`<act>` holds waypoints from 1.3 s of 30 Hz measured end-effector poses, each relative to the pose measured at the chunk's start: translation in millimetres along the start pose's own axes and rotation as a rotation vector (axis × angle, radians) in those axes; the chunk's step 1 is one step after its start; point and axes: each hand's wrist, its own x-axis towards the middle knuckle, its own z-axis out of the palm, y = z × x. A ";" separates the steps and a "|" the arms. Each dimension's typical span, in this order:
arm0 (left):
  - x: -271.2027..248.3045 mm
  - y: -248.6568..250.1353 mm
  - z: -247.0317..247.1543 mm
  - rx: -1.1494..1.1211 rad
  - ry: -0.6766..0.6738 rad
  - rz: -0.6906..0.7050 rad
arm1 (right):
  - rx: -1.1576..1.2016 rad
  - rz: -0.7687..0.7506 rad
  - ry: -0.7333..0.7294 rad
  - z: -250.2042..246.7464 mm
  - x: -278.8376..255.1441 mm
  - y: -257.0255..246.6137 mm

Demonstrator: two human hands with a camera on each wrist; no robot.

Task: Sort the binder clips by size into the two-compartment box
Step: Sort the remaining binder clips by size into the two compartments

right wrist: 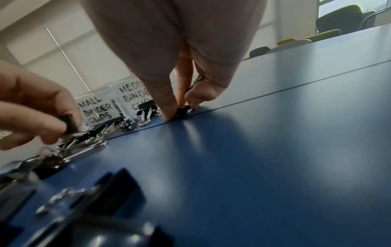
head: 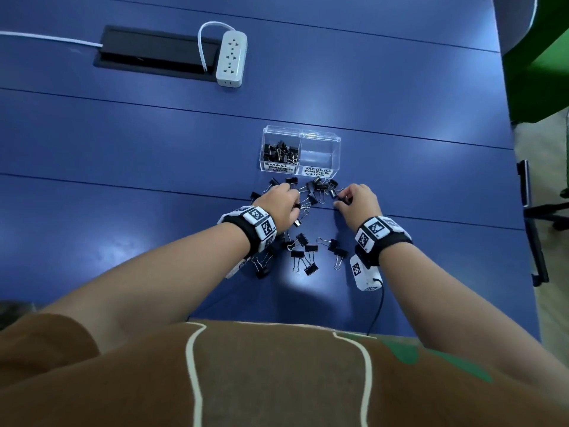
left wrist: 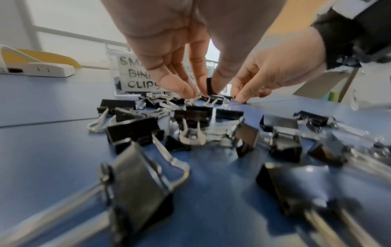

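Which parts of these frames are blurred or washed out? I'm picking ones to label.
Head view: sharp, with pale glare patches on the blue table. Left wrist view: nearest binder clips smeared, box label readable. Right wrist view: foreground clips blurred, window backlight bright.

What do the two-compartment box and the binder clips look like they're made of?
The box looks like clear hard plastic: its walls are see-through with glossy edges, and it carries white printed labels. The binder clips look like metal: dark, smooth folded bodies that catch highlights, with shiny silver wire handles. The black finish may be paint; that can't be confirmed.
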 end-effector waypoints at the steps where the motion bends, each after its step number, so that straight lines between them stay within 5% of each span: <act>1: -0.4 0.0 -3.3 -0.030 0.042 0.000 | -0.003 -0.008 -0.003 1.2 -2.5 0.4; 7: 13.1 -6.7 -46.3 -0.002 0.261 -0.035 | 0.176 -0.029 -0.021 5.2 -20.5 -0.1; 13: 44.7 -28.1 -80.6 0.154 0.226 -0.152 | 0.606 0.028 -0.098 -19.3 -13.7 -27.3; 20: 21.9 -17.8 -54.7 0.018 0.290 -0.077 | 0.208 -0.255 -0.085 -28.0 35.0 -112.6; 25: -1.5 -19.5 -15.2 -0.004 0.119 0.038 | -0.027 -0.356 -0.130 -17.4 51.2 -138.0; 29: -9.2 -21.2 -5.2 0.149 -0.010 0.094 | 0.066 -0.320 -0.136 -20.9 47.2 -129.9; 35: -11.2 -19.8 -6.4 0.191 0.044 0.094 | 0.213 -0.140 -0.067 -36.1 19.5 -71.6; 39: -2.4 -5.1 -7.2 0.185 0.038 0.122 | 0.037 -0.047 -0.125 -25.4 6.3 -27.5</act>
